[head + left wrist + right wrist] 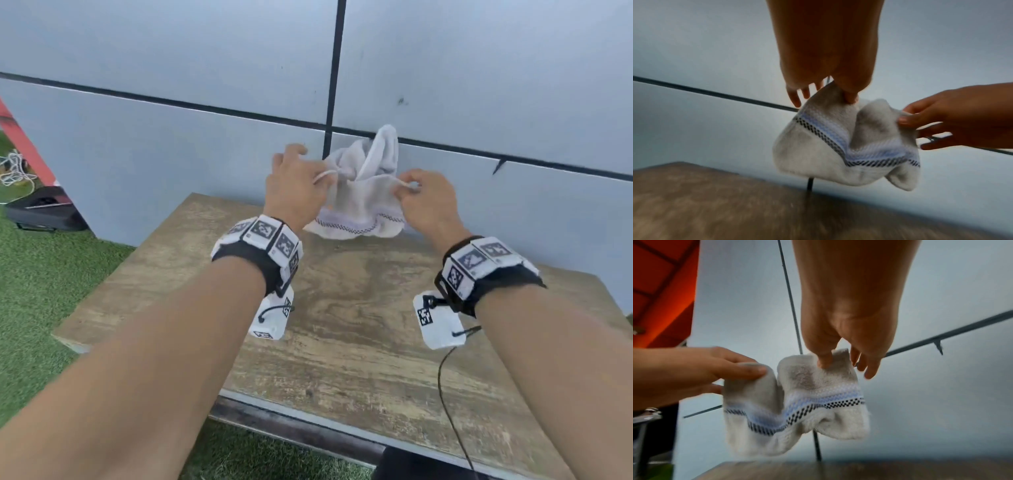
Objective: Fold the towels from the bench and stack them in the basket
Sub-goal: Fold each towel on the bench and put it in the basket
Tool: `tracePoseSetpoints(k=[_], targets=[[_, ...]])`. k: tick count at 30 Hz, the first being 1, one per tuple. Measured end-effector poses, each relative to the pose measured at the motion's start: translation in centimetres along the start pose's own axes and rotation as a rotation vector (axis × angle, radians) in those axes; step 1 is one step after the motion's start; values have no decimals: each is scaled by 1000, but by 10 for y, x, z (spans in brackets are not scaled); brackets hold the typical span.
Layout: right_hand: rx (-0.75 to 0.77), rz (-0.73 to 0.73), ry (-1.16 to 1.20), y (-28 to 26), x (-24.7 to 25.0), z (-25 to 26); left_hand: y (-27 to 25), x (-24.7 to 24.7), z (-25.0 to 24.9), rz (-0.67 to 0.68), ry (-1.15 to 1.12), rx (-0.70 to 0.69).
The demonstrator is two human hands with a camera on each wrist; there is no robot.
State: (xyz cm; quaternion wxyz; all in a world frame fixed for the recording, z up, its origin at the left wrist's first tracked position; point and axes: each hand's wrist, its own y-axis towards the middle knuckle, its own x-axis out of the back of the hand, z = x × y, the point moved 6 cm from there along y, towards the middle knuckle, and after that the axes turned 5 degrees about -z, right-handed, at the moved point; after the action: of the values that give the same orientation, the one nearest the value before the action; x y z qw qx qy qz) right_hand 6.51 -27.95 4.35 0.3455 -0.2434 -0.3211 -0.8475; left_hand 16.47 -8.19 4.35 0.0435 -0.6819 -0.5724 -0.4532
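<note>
At the far left of my head view I make out artificial grass [44,274], a dark case [44,214] lying on it and a tangle of white cord [13,171], all cut off by the frame edge. Moving right, my left hand [291,185] is raised above the desk [342,325], thumb and forefinger pinching one top corner of a small white towel [363,192]; the left wrist view shows the remaining fingers [795,97] spread loosely behind the cloth. The towel hangs bunched between both hands, clear of the desk top and close in front of the grey panelled wall [171,51]. A woven band of pale blue with a dark checked line crosses its lower part; the middle sags into folds, so I cannot tell its full shape. Further right, my right hand [428,202] pinches the other top corner between thumb and forefinger, its other fingers [869,369] hanging free of the cloth. Both wrist views are blurred toward the bottom, where the desk shows only as a brown smear. A black cable [445,394] trails from the right wrist unit out of frame.
</note>
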Motion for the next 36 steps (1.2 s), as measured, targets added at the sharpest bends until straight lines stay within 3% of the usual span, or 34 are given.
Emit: tracePoseSetpoints(k=[3, 7, 9, 12, 14, 19, 25, 29, 31, 36], targets=[[8, -204, -39, 42, 28, -9, 39, 32, 14, -133, 79, 126], [11, -244, -101, 37, 36, -26, 47, 43, 32, -91, 40, 172], [-35, -198, -103, 15, 24, -43, 36, 33, 41, -16, -4, 193], [-212, 75, -199, -36, -20, -95, 9, -3, 60, 174, -87, 303], [-317, 195, -217, -71, -44, -130, -17, -32, 70, 328, -10, 302], [-337, 164, -170, -88, -55, -146, -63, -70, 87, 454, 59, 285], [-350, 155, -138, -90, -49, -142, -61, -66, 92, 364, -109, 336], [-369, 256, -77, -69, -27, -129, -51, -44, 77, 231, -492, 436], [-318, 193, -107, -43, -5, -108, -36, -31, 59, 218, -628, 436], [-112, -272, 2, 24, 66, -26, 20, 8, 15, 79, -813, 330]])
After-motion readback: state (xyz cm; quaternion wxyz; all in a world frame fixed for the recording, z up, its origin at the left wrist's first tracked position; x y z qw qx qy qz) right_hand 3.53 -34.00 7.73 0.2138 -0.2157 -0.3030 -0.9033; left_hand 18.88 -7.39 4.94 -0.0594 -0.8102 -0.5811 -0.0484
